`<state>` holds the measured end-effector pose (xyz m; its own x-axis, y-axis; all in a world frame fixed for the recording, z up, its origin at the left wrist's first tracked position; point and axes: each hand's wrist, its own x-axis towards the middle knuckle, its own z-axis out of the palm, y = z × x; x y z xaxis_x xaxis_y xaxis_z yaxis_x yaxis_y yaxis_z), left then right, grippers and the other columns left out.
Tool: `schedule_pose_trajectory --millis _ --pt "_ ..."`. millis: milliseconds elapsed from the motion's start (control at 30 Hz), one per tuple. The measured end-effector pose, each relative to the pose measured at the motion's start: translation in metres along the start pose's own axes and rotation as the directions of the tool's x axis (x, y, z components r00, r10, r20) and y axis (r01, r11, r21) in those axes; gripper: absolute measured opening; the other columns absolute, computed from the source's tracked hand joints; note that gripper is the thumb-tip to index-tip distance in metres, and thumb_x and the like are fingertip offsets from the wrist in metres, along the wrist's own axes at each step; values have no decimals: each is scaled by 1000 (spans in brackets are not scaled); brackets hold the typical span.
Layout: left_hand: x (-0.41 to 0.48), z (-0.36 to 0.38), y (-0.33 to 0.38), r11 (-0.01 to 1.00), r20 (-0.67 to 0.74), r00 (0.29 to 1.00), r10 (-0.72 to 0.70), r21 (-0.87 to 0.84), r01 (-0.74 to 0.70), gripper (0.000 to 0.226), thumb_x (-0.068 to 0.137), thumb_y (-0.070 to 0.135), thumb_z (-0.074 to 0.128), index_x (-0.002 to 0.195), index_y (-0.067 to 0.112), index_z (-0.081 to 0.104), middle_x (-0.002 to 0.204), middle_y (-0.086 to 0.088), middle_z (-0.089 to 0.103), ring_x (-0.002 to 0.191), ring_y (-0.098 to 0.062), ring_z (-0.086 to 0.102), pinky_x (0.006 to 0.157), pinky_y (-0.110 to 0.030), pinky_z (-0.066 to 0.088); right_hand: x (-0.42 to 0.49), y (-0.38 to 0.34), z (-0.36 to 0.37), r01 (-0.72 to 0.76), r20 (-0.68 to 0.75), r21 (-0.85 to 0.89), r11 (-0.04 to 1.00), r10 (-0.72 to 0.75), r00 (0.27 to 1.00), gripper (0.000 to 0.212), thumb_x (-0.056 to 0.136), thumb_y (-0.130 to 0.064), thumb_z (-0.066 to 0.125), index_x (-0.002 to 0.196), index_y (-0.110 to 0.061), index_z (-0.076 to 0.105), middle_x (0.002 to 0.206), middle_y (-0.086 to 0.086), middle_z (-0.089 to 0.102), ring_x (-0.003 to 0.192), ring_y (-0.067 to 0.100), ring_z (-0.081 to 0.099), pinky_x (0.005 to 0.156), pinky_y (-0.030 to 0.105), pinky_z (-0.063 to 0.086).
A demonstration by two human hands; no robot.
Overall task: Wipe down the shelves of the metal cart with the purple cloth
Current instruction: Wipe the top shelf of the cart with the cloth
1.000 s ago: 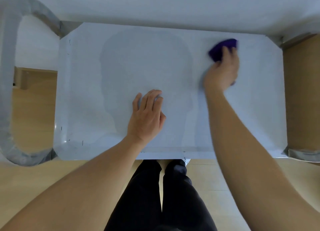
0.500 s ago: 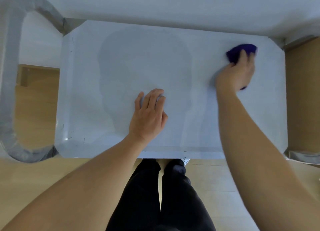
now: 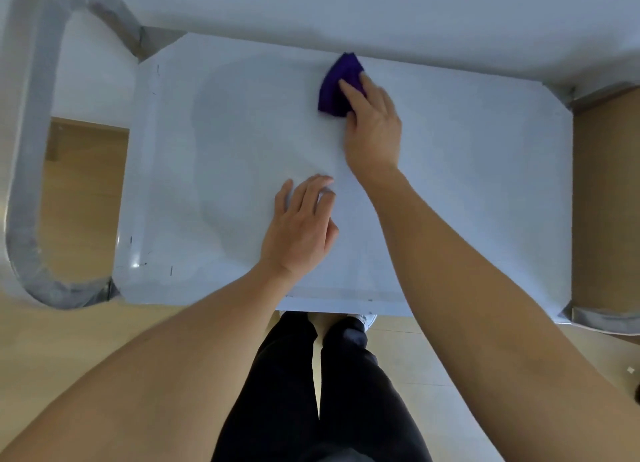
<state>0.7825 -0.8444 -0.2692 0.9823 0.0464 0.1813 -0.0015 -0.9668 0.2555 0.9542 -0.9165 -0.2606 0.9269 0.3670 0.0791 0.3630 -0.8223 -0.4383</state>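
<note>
One purple cloth lies pressed under the right hand's straight fingers; left hand rests flat on the shelf.

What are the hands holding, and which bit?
The right hand presses down on the right side of the purple cloth, against the shelf. The left hand holds nothing, resting on the shelf.
</note>
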Motion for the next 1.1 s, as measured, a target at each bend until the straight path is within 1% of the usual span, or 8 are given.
schedule_pose_trajectory --millis 367,500,567,633,733,800,933,1100 --pt "2 -20 0 998 164 986 6 -64 4 35 86 15 43 116 7 59 134 -9 54 130 -26 48 110 -49 33 -135 11 -48 -67 152 -46 997 74 986 50 93 -9 50 140 -27 48 153 1 37 139 30 34 111 43 35" --pt "0 -26 7 994 189 981 -51 -89 69 36 90 21 43 118 6 59 132 -10 52 123 -28 49 99 -43 41 -155 12 -68 -179 99 239 954 159 982 31 97 -15 50 126 -20 61 138 2 54 125 22 50 105 36 42" --pt "2 -28 15 990 197 976 -98 -80 115 37 93 26 39 115 5 60 127 -13 53 115 -31 51 90 -43 45 -151 10 -82 -363 95 332 871 352 931 30 99 -15 48 128 -16 57 129 2 56 110 16 57 97 31 47" --pt "6 -29 26 986 232 964 -131 -67 150 37 96 30 40 111 3 60 122 -14 52 107 -31 52 84 -41 47 -146 11 -87 -539 184 299 787 507 842 37 98 -23 51 133 -11 48 125 5 54 105 16 57 89 22 45" --pt "10 -32 40 981 319 931 -177 -22 194 41 97 34 45 116 0 56 120 -16 49 102 -30 52 80 -40 51 -140 7 -86 -592 305 190 783 526 794 43 96 -30 53 132 -6 47 113 10 61 105 21 57 87 25 45" --pt "10 -35 44 978 358 915 -184 -25 206 40 98 33 45 119 0 53 122 -16 48 103 -30 52 80 -40 52 -140 1 -84 -610 355 202 766 524 774 34 94 -29 53 119 -6 56 97 7 63 92 21 59 85 33 51" --pt "12 -44 42 929 381 906 -185 -234 288 27 98 22 48 116 2 51 117 -15 50 103 -29 51 87 -39 49 -147 -5 -87 -677 385 317 664 562 732 23 93 -29 56 105 -10 53 91 0 58 85 17 57 72 29 47" --pt "21 -65 46 711 458 864 -208 -536 455 10 100 20 47 107 13 46 104 -5 55 87 -22 57 70 -29 43 -145 -19 -101 -695 436 483 533 542 718 21 95 -33 54 102 -14 48 82 0 55 70 16 53 61 31 47"
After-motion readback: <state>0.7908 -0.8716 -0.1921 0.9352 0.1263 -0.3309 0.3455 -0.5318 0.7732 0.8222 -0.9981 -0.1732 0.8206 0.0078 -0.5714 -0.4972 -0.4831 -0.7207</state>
